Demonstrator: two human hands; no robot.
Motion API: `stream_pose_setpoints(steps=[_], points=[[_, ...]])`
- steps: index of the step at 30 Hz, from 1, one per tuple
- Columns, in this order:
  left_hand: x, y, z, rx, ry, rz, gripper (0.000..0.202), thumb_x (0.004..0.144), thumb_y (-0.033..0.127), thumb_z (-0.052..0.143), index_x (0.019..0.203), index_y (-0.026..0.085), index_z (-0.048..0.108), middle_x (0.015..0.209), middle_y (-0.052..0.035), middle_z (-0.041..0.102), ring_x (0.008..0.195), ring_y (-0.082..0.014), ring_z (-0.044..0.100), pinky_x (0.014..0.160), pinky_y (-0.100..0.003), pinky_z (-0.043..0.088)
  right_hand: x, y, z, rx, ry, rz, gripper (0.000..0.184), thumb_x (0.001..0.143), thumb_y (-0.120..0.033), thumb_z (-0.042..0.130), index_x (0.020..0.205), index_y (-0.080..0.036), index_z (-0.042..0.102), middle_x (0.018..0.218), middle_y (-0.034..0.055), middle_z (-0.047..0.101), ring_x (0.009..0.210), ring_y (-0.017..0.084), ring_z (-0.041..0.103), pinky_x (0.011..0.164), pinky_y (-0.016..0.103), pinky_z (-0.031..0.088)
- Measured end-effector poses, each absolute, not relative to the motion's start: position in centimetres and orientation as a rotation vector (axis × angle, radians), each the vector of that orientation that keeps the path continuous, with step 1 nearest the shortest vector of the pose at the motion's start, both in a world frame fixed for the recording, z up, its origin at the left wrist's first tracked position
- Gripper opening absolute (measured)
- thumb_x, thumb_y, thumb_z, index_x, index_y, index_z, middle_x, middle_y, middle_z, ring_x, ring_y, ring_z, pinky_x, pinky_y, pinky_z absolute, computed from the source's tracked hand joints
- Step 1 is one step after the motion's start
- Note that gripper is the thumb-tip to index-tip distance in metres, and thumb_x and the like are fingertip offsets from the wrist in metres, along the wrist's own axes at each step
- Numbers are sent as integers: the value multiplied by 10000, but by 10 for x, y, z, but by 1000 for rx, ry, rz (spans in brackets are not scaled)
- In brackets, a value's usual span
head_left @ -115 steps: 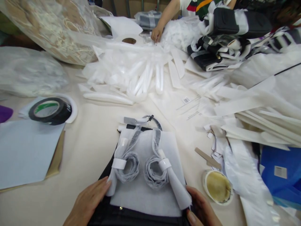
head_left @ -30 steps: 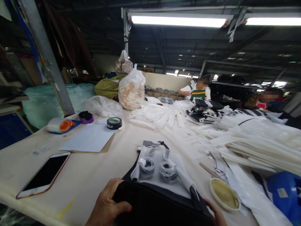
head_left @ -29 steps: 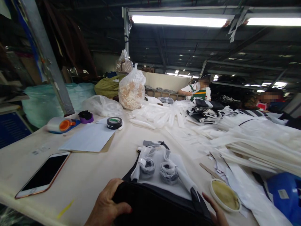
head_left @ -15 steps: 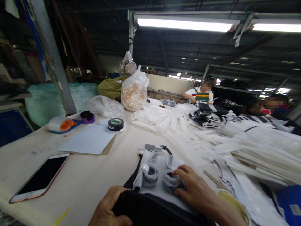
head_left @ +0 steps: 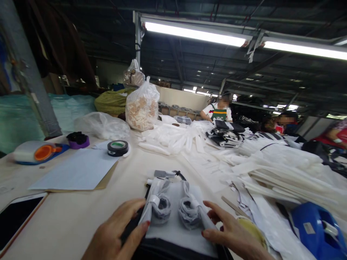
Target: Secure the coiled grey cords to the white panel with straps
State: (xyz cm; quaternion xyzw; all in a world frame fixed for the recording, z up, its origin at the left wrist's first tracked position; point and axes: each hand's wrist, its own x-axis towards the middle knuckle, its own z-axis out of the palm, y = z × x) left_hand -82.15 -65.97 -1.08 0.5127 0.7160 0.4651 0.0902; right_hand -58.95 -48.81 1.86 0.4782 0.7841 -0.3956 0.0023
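Observation:
A black bag [head_left: 173, 247] lies in front of me at the table's near side, with a translucent white sheet [head_left: 175, 193] over its upper face. Two coiled bundles in pale wrapping, the left coil [head_left: 162, 209] and the right coil [head_left: 189, 213], rest on that sheet. A grey tag [head_left: 162, 174] and a dark cord loop [head_left: 181, 175] stick out at the far end. My left hand [head_left: 116, 229] grips the bag's left edge, thumb on top. At the right edge, my right hand [head_left: 230, 229] has curled fingers and thumb around the side; its fingertips are partly hidden.
On the left lie a phone [head_left: 20, 220], pale paper [head_left: 76, 169], black tape [head_left: 117, 148] and a tape dispenser [head_left: 35, 152]. White plastic sheets [head_left: 260, 162] heap up at right, near a blue container [head_left: 316, 231]. A co-worker [head_left: 218, 112] stands across the table.
My right hand has moved off the right coil to the bag's right edge. My left hand has shifted up along the left side, and the black front part is lowered. The view has turned right.

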Motion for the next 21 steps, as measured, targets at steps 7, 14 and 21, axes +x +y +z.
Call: stream_pose_setpoints(steps=[7,14,21], points=[[-748,-546,-3,1344,1968,830,172,720,76,481,761,163,624,1059,-130,611,1111,-283,491,974,-396,341,-594,-505,2,1487,2721,-773,361,671,-226,522,1011,-125,589,989,126,622,928,265,579,807,353,407],[-738,-520,-5,1056,1964,820,139,781,297,509,794,166,551,919,-99,605,931,-262,541,805,-372,412,-602,-516,-34,1655,3100,-323,161,671,-39,455,724,-170,532,736,54,595,701,185,598,641,267,425],[-721,-520,-3,879,1855,913,343,639,414,644,839,162,526,830,-37,603,800,-200,555,667,-274,419,-612,-518,-56,1685,3316,-190,301,647,-12,461,897,-122,588,772,80,608,716,215,609,660,299,474]])
